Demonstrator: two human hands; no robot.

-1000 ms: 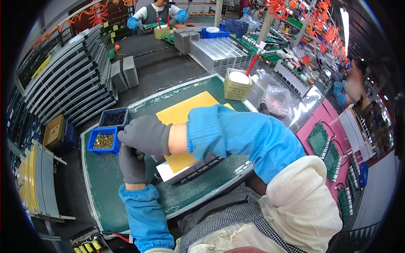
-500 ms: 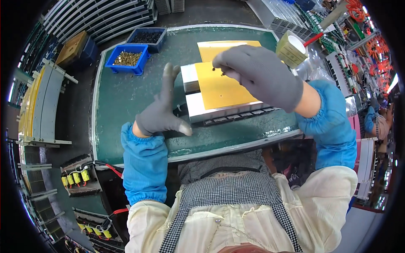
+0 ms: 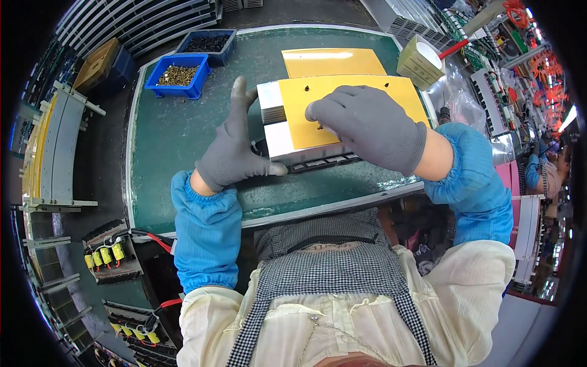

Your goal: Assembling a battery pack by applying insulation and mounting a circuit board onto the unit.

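Head view: metal block (image 3: 287,142) w/ yellow sheet (image 3: 351,104) on top lies mid-table (image 3: 177,147), long axis left-right. Left hand (image 3: 235,150) flat, open vs block's left end; right hand (image 3: 367,125) rests on sheet, fingertips (image 3: 313,111) curled at a hole, pinch unclear.

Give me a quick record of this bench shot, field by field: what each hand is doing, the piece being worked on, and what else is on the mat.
Left hand: grey-gloved left hand braces the left end of the block.
Right hand: grey-gloved right hand rests flat on top, fingertips on the sheet.
Workpiece: silver metal finned block topped with a yellow sheet.
Surface: green bench mat.
Nearby: blue plastic bin of small brass parts; dark blue bin of black parts; spare yellow sheet.
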